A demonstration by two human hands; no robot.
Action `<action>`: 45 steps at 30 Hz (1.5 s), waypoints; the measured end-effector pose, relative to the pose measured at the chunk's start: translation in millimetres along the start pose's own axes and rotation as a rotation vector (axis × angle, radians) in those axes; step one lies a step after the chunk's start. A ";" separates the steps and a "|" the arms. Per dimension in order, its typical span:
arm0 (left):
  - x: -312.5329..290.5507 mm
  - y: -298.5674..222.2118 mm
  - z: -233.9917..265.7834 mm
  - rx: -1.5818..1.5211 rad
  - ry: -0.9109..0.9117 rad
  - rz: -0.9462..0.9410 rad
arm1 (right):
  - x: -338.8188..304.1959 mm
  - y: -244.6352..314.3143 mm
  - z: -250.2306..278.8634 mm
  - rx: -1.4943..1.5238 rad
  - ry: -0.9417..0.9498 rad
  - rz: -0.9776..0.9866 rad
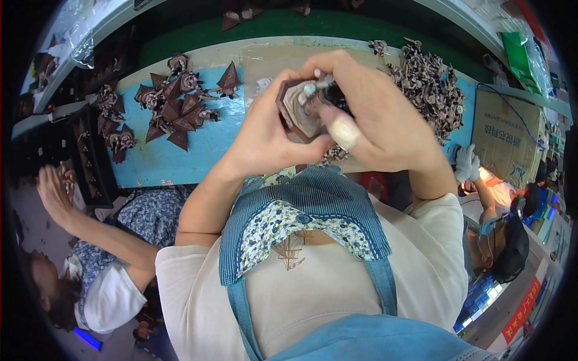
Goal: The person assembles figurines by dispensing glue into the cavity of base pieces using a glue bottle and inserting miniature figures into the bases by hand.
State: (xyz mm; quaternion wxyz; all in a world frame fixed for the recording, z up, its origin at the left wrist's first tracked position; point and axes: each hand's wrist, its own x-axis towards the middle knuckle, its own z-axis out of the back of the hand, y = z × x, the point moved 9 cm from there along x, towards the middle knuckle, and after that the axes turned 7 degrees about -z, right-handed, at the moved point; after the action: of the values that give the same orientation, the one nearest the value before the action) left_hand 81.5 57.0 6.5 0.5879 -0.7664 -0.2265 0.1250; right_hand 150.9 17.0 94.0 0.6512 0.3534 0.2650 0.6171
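Our left hand [260, 131] cups and our right hand [380, 115] pinches a brown ornament [295, 107], which we judge light, stiff, fragile and best held by its rim [282, 103].

Free lane over blue mat [214, 147] between brown pieces [172, 111] and left hand [263, 126]

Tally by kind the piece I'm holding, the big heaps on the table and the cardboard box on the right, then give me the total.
Held brown-rimmed piece: 1
Big heap of brown pointed pieces: 1
Big heap of small parts: 1
Cardboard box: 1
Total: 4
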 end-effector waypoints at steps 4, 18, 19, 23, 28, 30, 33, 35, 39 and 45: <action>0.8 -22.5 12.3 0.576 -0.256 -0.288 | -4.0 -15.7 -8.5 0.044 -0.246 -0.213; -2.4 68.6 58.8 -0.346 0.028 0.303 | 46.2 -37.1 -37.1 -0.210 0.080 0.219; -10.2 83.4 80.1 -0.340 0.026 0.296 | 49.7 -40.8 -37.9 -0.212 0.078 0.229; -50.4 122.9 197.8 -0.874 -0.696 0.044 | 55.2 -63.3 22.0 -0.112 -0.344 0.123; -45.8 157.8 223.6 -0.715 -0.840 0.100 | 61.5 -89.2 90.8 -0.033 -0.880 0.221; 5.2 155.7 201.3 -0.274 -0.642 0.224 | 81.6 -92.7 98.8 -0.042 -0.889 0.201; 78.4 187.9 204.7 0.135 -0.545 0.222 | 117.6 -97.6 90.8 -0.070 -0.832 -0.011; 122.3 204.9 209.3 0.403 -0.571 0.287 | 130.9 -94.8 87.8 0.060 -0.802 -0.005; 154.2 262.4 251.5 0.794 -0.656 0.354 | 138.7 -91.4 85.8 0.074 -0.800 -0.078; 123.8 205.8 189.4 -0.012 -0.586 0.288 | 127.3 -96.5 94.8 0.206 -0.824 -0.021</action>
State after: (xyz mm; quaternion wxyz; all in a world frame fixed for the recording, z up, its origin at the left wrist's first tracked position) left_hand 143.1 235.7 -233.9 0.4697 -0.7254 -0.2760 0.4208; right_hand 296.9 131.6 87.3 0.6703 0.6310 0.0467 0.3878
